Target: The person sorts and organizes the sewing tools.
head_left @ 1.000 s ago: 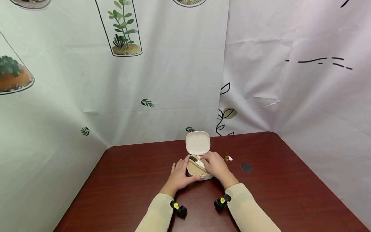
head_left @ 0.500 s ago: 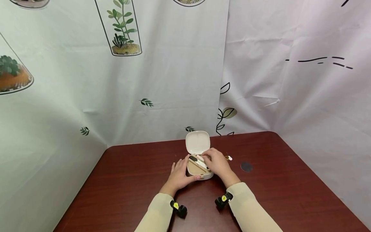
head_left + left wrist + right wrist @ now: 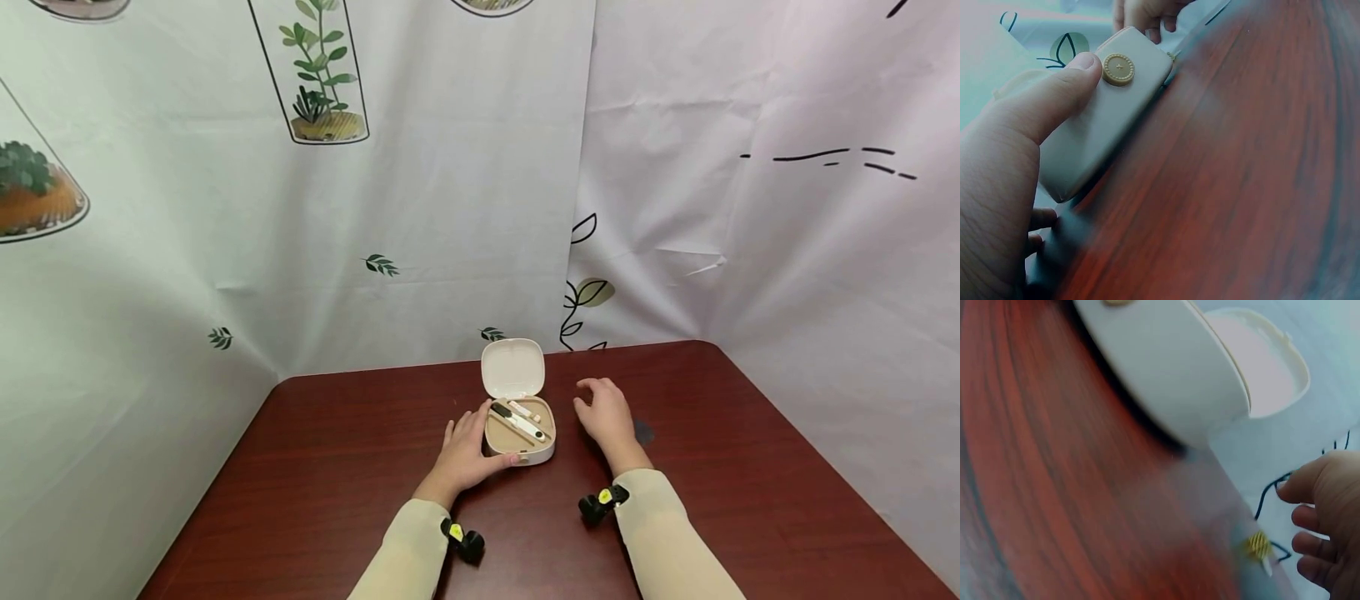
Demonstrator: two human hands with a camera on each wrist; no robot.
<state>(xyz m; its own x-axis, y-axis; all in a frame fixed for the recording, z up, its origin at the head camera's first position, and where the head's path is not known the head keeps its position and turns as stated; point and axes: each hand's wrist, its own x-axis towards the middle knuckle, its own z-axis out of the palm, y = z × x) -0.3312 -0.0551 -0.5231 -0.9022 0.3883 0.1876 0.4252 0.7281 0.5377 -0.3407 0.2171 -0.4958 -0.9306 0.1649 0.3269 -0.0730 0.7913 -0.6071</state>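
Observation:
A small white case stands on the table with its lid raised. Its beige tray bears a white tool with a black end and smaller white pieces. My left hand grips the case's left side. Its thumb lies on the front, beside a round gold clasp. Off to the right of the case, my right hand hovers with loosely bent fingers and nothing visible in them. Near its fingers, a small ridged gold piece shows in the right wrist view.
A dark round disc lies on the table just right of my right hand, partly covered by it. The dark red table meets a white patterned cloth hung behind. A black camera is strapped to my right wrist.
My right hand has left the tray and moved right, now over the spot where the gold and white pieces lay. The tray's contents show more fully. My left hand stays on the case.

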